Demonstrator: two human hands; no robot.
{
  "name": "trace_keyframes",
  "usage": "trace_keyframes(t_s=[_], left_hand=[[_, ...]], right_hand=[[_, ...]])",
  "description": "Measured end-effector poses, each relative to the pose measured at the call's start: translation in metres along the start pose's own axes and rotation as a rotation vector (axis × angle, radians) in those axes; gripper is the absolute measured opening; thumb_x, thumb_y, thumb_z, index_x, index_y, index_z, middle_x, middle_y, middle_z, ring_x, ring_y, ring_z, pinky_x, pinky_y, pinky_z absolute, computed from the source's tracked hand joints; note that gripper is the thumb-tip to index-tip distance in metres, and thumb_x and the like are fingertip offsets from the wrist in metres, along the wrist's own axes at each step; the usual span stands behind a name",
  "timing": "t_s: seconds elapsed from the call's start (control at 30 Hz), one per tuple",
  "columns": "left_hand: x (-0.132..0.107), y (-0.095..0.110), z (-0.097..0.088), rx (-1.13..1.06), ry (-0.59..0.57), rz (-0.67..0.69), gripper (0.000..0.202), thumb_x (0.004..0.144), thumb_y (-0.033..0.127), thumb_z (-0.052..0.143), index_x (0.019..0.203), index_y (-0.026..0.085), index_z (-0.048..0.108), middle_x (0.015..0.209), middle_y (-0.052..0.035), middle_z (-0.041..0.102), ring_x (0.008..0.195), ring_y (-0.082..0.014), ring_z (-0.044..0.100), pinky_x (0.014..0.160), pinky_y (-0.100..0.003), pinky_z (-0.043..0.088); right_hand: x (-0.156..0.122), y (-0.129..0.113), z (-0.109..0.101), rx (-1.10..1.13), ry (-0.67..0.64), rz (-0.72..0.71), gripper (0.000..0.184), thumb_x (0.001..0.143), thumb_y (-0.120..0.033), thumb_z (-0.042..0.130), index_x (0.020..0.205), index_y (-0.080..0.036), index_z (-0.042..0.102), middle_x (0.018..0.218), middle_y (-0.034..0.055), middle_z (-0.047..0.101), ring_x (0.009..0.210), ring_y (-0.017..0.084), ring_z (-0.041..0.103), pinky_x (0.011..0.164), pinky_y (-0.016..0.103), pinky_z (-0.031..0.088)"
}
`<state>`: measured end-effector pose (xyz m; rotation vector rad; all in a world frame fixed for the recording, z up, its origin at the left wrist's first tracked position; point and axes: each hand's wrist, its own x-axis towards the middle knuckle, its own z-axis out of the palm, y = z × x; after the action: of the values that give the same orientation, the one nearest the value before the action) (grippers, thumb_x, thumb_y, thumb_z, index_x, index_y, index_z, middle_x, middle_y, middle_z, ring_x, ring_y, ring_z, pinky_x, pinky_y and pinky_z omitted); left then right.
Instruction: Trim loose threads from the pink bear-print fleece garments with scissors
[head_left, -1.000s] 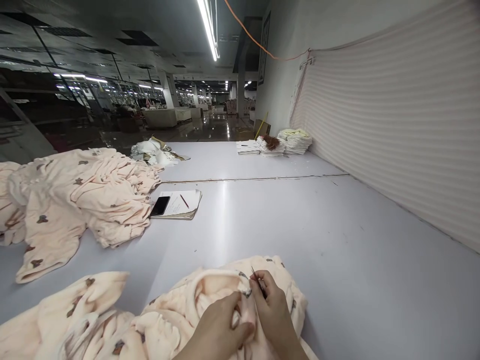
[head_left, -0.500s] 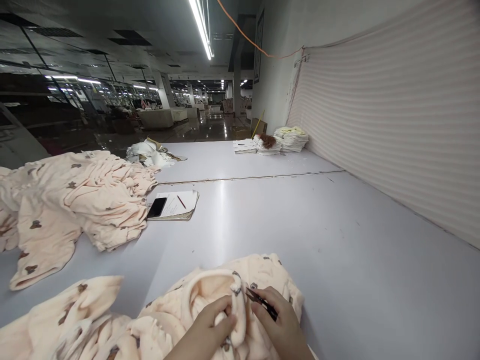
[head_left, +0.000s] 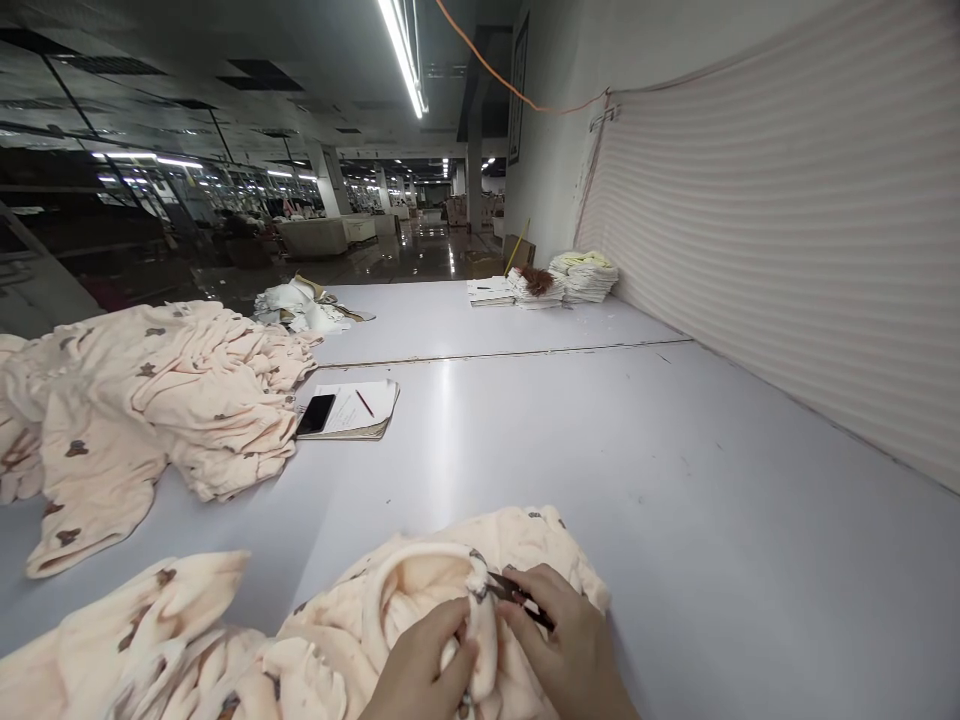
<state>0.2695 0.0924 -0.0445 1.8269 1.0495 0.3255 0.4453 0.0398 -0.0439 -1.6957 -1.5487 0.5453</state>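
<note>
A peach plush garment (head_left: 525, 535) with brown and grey printed figures lies bunched at the table's near edge. My left hand (head_left: 427, 660) pinches the thick rolled edge of its round opening, just below a small whitish tuft on that edge. In my right hand (head_left: 566, 640) is a pair of dark thread snips (head_left: 534, 610), gripped between thumb and fingers. The snips' tips point left and reach the tuft; whether they touch it I cannot tell. The lower part of the garment under both hands is hidden.
More peach garments (head_left: 187, 390) are heaped at the left, another (head_left: 127, 640) at the near left. A notebook (head_left: 375, 405) carries a black phone (head_left: 316, 414) and a pen. White scraps (head_left: 300, 305) and folded cloth stacks (head_left: 585, 278) stand farther back. Striped sheeting (head_left: 787, 220) lines the right wall.
The snips and my right hand have moved slightly left and up, bringing the tips to the tuft. My left hand has shifted a little right and down, still on the edge.
</note>
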Motion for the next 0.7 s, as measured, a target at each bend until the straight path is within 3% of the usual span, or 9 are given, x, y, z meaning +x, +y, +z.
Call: trace_keyframes(t_s=[0.1, 0.2, 0.43, 0.57, 0.7], left_hand=[[-0.003, 0.005, 0.002, 0.138, 0.056, 0.018, 0.016, 0.085, 0.030, 0.038, 0.079, 0.023, 0.051, 0.080, -0.0004, 0.061, 0.077, -0.0173, 0.057, 0.070, -0.026, 0.042], [-0.004, 0.008, 0.001, 0.185, 0.047, 0.025, 0.015, 0.084, 0.028, 0.037, 0.074, 0.023, 0.046, 0.077, 0.0007, 0.058, 0.072, -0.0162, 0.056, 0.068, -0.026, 0.041], [-0.004, 0.004, -0.006, 0.009, -0.022, 0.032, 0.015, 0.076, 0.017, 0.041, 0.084, 0.021, 0.054, 0.090, -0.0015, 0.062, 0.086, -0.0181, 0.057, 0.082, -0.030, 0.044], [-0.006, 0.010, -0.011, -0.184, -0.069, -0.016, 0.027, 0.076, 0.019, 0.045, 0.097, 0.022, 0.061, 0.093, -0.0016, 0.064, 0.093, -0.0193, 0.057, 0.088, -0.030, 0.045], [-0.005, 0.008, -0.010, -0.398, -0.141, -0.081, 0.042, 0.076, 0.024, 0.049, 0.117, 0.022, 0.059, 0.094, -0.0025, 0.062, 0.082, -0.0181, 0.058, 0.064, -0.025, 0.050]], right_hand=[[-0.005, 0.000, 0.000, -0.263, 0.042, -0.189, 0.026, 0.084, -0.025, 0.056, 0.109, -0.024, 0.064, 0.089, 0.0039, 0.070, 0.077, 0.020, 0.065, 0.066, 0.028, 0.045], [-0.006, 0.000, 0.002, -0.441, 0.104, -0.257, 0.026, 0.085, -0.023, 0.053, 0.110, -0.022, 0.063, 0.085, 0.0045, 0.069, 0.070, 0.021, 0.063, 0.064, 0.030, 0.042], [-0.002, -0.005, -0.006, -0.341, -0.048, -0.105, 0.022, 0.089, -0.024, 0.050, 0.104, -0.026, 0.065, 0.088, 0.0015, 0.070, 0.077, 0.019, 0.065, 0.065, 0.026, 0.044], [0.000, -0.005, -0.010, -0.339, -0.060, -0.131, 0.025, 0.086, -0.022, 0.052, 0.107, -0.027, 0.065, 0.089, 0.0013, 0.070, 0.079, 0.020, 0.065, 0.068, 0.029, 0.045], [-0.001, -0.003, -0.010, -0.308, -0.049, -0.147, 0.026, 0.085, -0.021, 0.052, 0.105, -0.024, 0.067, 0.089, 0.0035, 0.070, 0.079, 0.022, 0.065, 0.070, 0.030, 0.045]])
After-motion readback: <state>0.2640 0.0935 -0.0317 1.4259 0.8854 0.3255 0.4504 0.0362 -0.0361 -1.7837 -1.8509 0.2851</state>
